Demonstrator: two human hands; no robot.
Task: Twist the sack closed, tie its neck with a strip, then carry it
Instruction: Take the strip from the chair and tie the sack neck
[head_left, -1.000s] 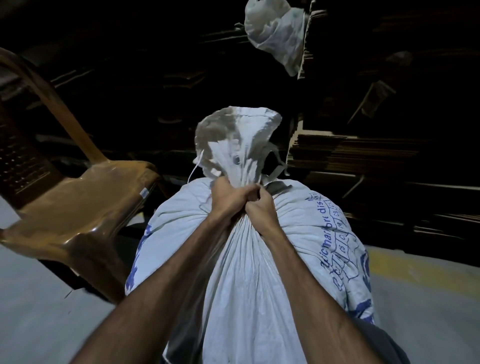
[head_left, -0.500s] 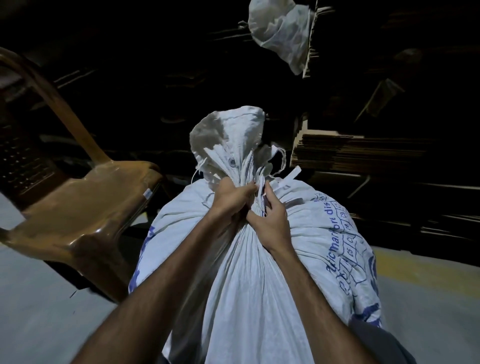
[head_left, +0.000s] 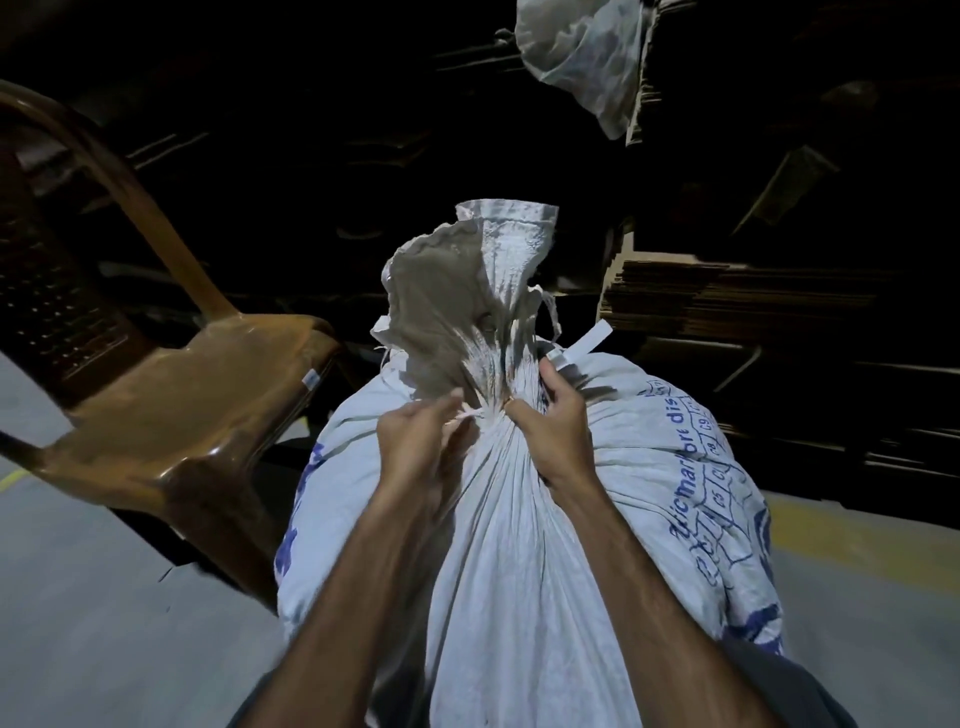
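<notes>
A full white woven sack (head_left: 519, 561) with blue print stands on the floor in front of me. Its neck is gathered into tight pleats, and the loose mouth (head_left: 467, 291) flares above. A thin white strip (head_left: 584, 345) runs around the neck; one end sticks out to the upper right. My left hand (head_left: 415, 447) pinches the strip's other end just left of the neck. My right hand (head_left: 558, 410) clamps the neck and the strip on the right side.
A brown plastic chair (head_left: 171, 410) stands close on the left. Stacks of flattened cardboard (head_left: 727, 301) fill the dark area behind and to the right. Another white sack (head_left: 582, 47) hangs at the top. A yellow line (head_left: 831, 535) marks the grey floor at right.
My left hand has let go of the neck and moved left, pulling a strip end. The right hand has shifted up onto the neck's right side. The sack mouth has opened out.
</notes>
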